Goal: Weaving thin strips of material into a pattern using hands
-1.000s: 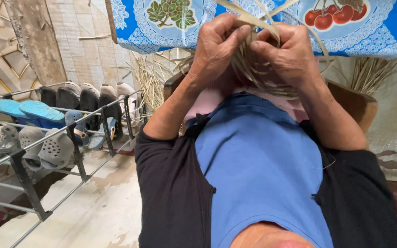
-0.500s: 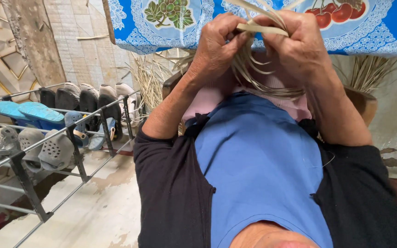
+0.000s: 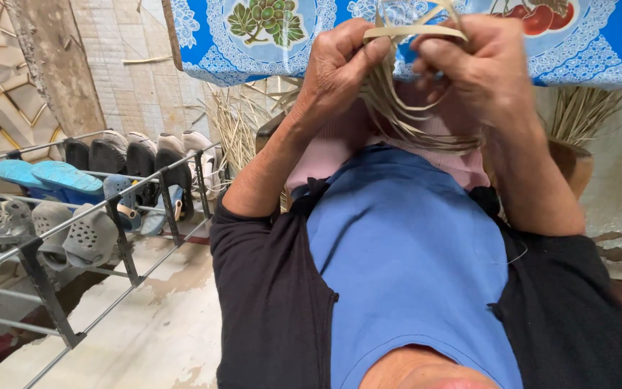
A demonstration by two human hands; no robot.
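My left hand (image 3: 336, 68) and my right hand (image 3: 473, 65) are raised in front of my chest, both closed on a bundle of pale flat straw strips (image 3: 397, 108). One strip (image 3: 412, 32) is stretched flat between the two thumbs at the top. The loose ends curl down over a pink cloth (image 3: 340, 155) on my lap. I wear a blue apron over dark sleeves.
A table with a blue fruit-printed cloth (image 3: 253, 36) stands just beyond my hands. A metal shoe rack (image 3: 120, 238) with several sandals fills the left. More straw (image 3: 235, 126) lies under the table, and a brown pot (image 3: 570, 166) stands at right. Pale concrete floor (image 3: 160, 324) lies lower left.
Both hands have risen slightly and moved apart, pulling one strip taut and horizontal between them. The bundle below has loosened into curls.
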